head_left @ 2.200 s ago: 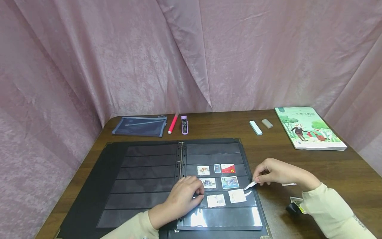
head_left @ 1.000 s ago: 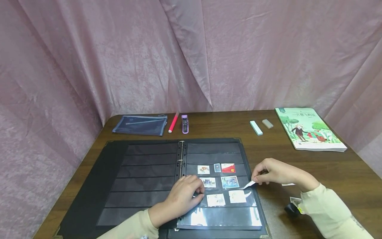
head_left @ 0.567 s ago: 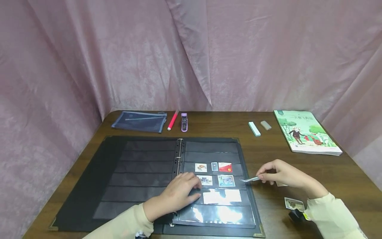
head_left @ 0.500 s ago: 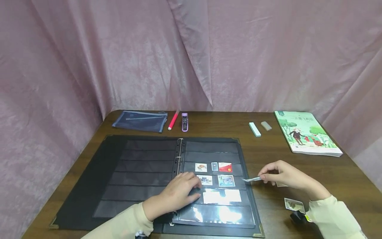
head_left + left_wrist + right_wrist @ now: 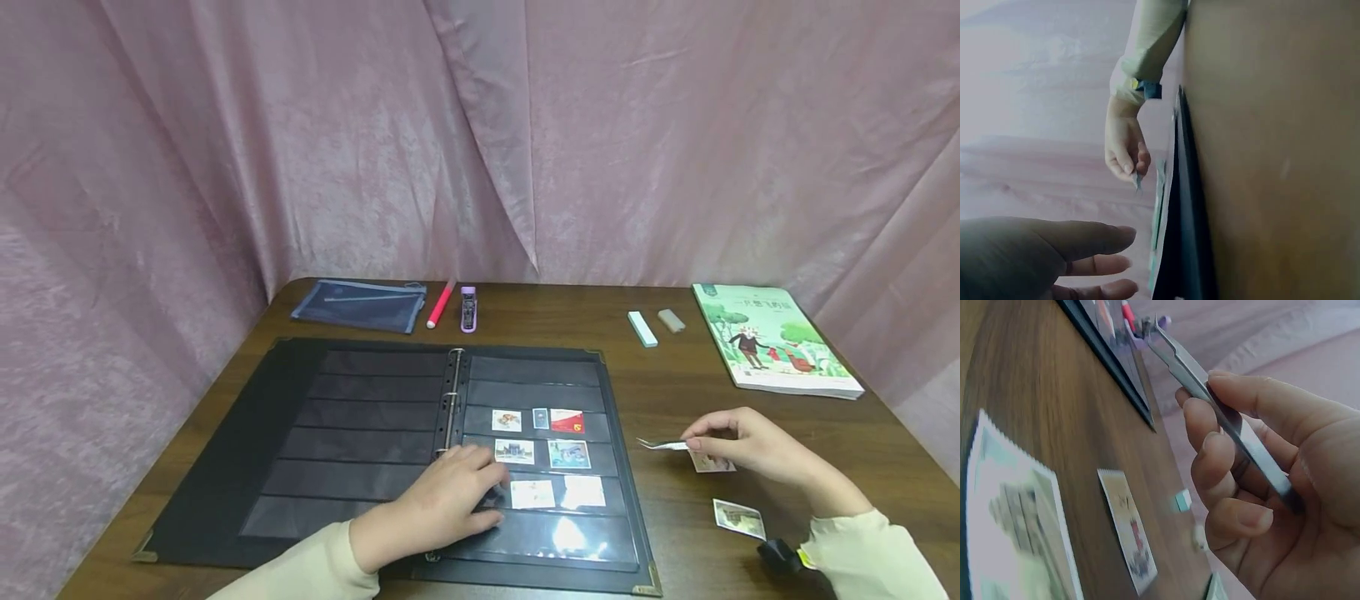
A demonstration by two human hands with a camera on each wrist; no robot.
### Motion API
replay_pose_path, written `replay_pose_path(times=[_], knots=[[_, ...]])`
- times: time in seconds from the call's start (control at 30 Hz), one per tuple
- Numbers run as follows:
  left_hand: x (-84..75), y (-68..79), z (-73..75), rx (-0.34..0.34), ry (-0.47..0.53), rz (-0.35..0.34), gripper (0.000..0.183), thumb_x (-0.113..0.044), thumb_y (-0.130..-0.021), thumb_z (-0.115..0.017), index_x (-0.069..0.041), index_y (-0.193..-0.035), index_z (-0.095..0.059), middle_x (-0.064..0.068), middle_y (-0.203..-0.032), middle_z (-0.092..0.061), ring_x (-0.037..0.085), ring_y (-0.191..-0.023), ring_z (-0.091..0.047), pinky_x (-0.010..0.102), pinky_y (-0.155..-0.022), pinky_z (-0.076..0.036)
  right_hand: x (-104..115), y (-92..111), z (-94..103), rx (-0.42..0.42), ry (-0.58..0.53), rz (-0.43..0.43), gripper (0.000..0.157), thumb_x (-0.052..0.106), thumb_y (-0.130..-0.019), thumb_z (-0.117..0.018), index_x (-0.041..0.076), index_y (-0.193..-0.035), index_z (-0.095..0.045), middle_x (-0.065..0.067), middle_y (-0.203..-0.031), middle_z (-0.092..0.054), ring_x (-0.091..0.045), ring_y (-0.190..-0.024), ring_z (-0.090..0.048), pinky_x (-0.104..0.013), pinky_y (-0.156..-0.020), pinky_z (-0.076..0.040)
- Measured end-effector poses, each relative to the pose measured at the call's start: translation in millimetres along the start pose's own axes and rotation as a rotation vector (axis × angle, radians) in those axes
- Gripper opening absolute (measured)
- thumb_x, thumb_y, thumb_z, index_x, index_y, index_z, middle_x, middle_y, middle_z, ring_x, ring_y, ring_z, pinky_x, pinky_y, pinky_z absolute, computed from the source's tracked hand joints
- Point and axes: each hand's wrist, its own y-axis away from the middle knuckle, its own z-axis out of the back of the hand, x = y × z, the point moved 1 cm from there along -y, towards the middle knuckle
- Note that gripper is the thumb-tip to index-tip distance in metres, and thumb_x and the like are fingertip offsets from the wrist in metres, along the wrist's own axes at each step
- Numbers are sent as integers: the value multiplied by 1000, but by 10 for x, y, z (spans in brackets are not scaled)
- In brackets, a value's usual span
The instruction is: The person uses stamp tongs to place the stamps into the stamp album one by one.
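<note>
My right hand (image 5: 757, 446) pinches metal tweezers (image 5: 1249, 442) between thumb and fingers. Their tips stand slightly apart with nothing between them, over the table right of the album. Below this hand lies a stamp (image 5: 1129, 531) with a small printed figure, partly hidden in the head view. Nearer the front edge lies another stamp (image 5: 739, 518) with a building-like picture. My left hand (image 5: 435, 507) rests on the open black stamp album (image 5: 202, 467) near the rings, fingers loosely bent. Several stamps sit in the right page's strips, among them a red one (image 5: 567, 421) and a pale one (image 5: 532, 494).
Along the back lie a blue mesh pouch (image 5: 360, 306), a red marker (image 5: 441, 304), a purple-edged gadget (image 5: 468, 309), a pale blue-white bar (image 5: 642, 329) and a greyish eraser-like block (image 5: 671, 321). A green picture book (image 5: 776, 342) lies at the back right. Pink curtain hangs behind.
My right hand has carried the tweezers off the album's right page, rightward above the loose stamps. My left hand has stayed on the album, and the head view has shifted slightly.
</note>
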Motion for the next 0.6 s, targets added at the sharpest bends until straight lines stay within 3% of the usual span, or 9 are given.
replay_pose_path(times=[0.17, 0.33, 0.6], knots=[[-58, 89, -23, 11, -25, -26, 31, -42, -72, -70, -24, -94, -58, -12, -88, -54, 3, -82, -48, 22, -74, -40, -65, 109, 92, -79, 55, -13, 12, 2, -86, -53, -1, -93, -63, 7, -65, -57, -9, -51, -47, -24, -40, -36], [-70, 166, -47, 23, -44, -23, 36, -47, -70, -70, -23, -94, -58, -11, -89, -55, 4, -84, -49, 23, -76, -41, -155, 218, 199, -154, 61, -79, 12, 3, -86, -54, -1, -94, -62, 11, -62, -54, -10, -46, -42, -24, -36, -32], [-82, 225, -99, -50, -85, -20, 41, -50, -65, -72, -21, -90, -59, -9, -85, -50, 6, -83, -47, 24, -77, -38, -294, 335, 329, -219, 36, -116, 12, 1, -87, -52, -3, -91, -62, 11, -63, -52, -11, -45, -42, -28, -40, -36]])
